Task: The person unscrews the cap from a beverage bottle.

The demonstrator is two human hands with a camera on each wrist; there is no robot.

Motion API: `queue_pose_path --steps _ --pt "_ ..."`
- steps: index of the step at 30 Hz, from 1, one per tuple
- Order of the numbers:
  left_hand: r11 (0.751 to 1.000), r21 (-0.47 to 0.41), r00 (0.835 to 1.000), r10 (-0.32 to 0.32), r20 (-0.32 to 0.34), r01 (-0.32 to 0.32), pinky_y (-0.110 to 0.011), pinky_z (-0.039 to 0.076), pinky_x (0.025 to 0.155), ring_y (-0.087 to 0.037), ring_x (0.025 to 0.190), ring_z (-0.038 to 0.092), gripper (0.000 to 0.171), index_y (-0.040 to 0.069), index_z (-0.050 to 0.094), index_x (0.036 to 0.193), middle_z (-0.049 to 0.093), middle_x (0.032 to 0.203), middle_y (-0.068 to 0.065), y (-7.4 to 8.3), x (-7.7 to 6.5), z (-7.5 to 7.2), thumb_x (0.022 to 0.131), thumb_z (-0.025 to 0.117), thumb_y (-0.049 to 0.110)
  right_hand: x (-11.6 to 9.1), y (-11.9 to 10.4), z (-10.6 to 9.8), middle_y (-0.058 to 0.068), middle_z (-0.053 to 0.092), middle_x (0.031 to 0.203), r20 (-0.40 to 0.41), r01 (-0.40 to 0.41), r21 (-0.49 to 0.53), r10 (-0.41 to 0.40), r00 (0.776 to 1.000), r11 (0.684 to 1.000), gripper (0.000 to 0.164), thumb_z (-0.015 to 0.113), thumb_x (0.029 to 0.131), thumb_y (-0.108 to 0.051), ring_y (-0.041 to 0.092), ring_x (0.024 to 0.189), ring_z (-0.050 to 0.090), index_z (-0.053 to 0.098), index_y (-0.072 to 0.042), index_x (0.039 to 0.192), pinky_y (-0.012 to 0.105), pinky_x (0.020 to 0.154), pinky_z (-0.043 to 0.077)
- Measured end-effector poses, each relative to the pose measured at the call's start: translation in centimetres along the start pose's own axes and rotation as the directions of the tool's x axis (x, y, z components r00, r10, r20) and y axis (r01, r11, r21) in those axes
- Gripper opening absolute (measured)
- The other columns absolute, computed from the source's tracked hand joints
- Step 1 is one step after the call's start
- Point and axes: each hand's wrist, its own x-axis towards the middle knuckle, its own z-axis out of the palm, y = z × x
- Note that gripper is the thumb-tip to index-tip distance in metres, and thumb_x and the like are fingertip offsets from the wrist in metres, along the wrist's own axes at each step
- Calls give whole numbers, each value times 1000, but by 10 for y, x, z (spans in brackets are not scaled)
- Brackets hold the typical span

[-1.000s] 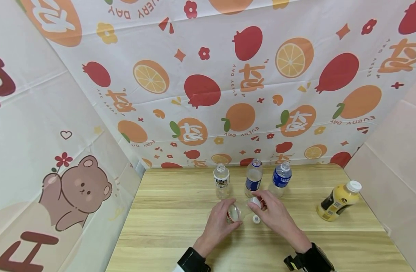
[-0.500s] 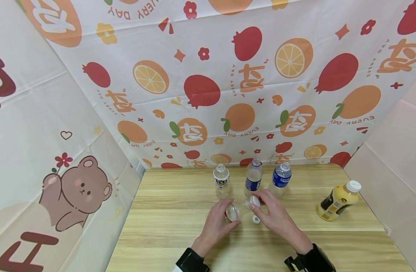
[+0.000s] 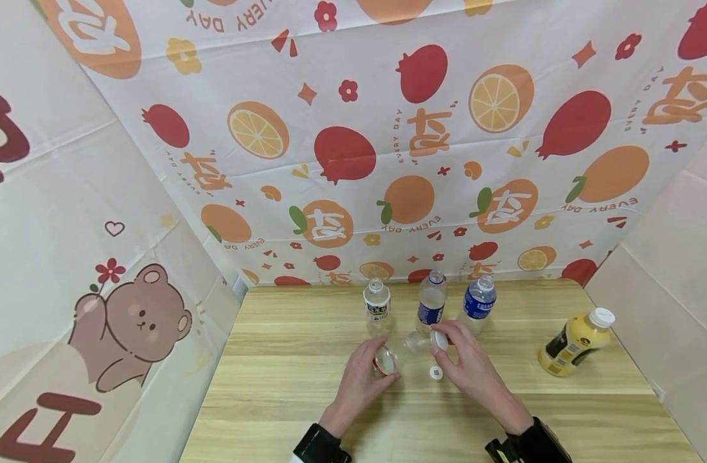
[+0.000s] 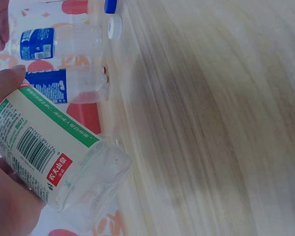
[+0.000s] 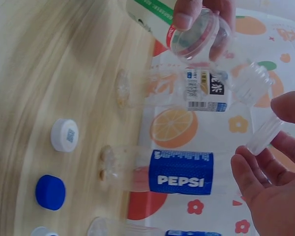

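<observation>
My left hand [image 3: 359, 386] grips a clear plastic bottle [image 4: 54, 147] with a green and white label round its body. The bottle is held tilted, its threaded neck [image 5: 255, 83] pointing toward my right hand [image 3: 475, 376]. My right thumb and fingers pinch a white bottle cap [image 5: 265, 135], which is off the neck, with a small gap between the two in the right wrist view. On the table below the hands lies a white cap [image 3: 436, 373], and a blue cap [image 5: 50, 191] shows near it in the right wrist view.
Behind the hands stand three uncapped clear bottles: one with a white and black label [image 3: 377, 308], a Pepsi bottle [image 3: 431, 302] and a blue-labelled one [image 3: 479, 302]. A capped yellow bottle [image 3: 576, 341] stands at the right. Printed cloth [image 3: 353, 212] hangs behind the wooden table [image 3: 272, 386].
My left hand has moved slightly left and back with the bottle. The cap in my right hand has shifted slightly right, and the space between the hands has widened.
</observation>
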Motion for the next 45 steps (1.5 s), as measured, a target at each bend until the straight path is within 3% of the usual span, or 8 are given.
queue_pose_path --steps 9,16,21,30,36,45 --pt "994 -59 996 -94 1 94 -47 53 101 -27 119 62 78 6 56 141 64 134 -11 -8 -3 -7 74 94 24 -3 15 20 13 68 117 9 19 7 -19 1000 1000 45 84 81 1 23 101 66 67 1 123 43 83 60" --pt "990 -85 993 -119 -21 117 -50 53 102 -29 121 62 80 5 55 142 63 136 -12 -15 -8 -13 74 94 23 -9 24 38 13 70 121 123 -81 -6 81 989 997 42 84 85 -7 28 109 67 69 0 123 47 92 58" --pt "989 -93 992 -119 -32 116 -50 53 102 -28 120 62 81 5 55 143 64 134 -11 -19 -11 -17 74 93 22 -12 30 49 6 69 119 181 -118 -42 123 976 992 41 84 87 -12 22 108 66 69 -3 124 42 90 59" --pt "993 -77 995 -90 -51 86 -49 55 99 -27 116 63 79 4 56 141 65 130 -11 -24 -16 -19 73 94 21 -15 37 62 4 69 116 179 -84 -64 94 979 994 40 85 85 -14 19 102 67 70 -6 122 37 86 60" --pt "995 -65 994 -80 -78 75 -50 55 97 -29 115 64 79 2 57 139 65 129 -12 -27 -20 -19 72 95 18 -15 39 69 7 69 117 209 -66 -90 84 974 994 41 84 86 -12 22 104 66 69 -5 123 40 89 59" --pt "994 -82 991 -77 -106 69 -47 57 96 -28 115 65 80 3 56 139 66 127 -12 -32 -27 -18 72 95 18 -15 43 86 10 71 117 273 104 -154 -59 960 983 43 83 87 -12 27 106 67 66 -2 125 47 92 57"
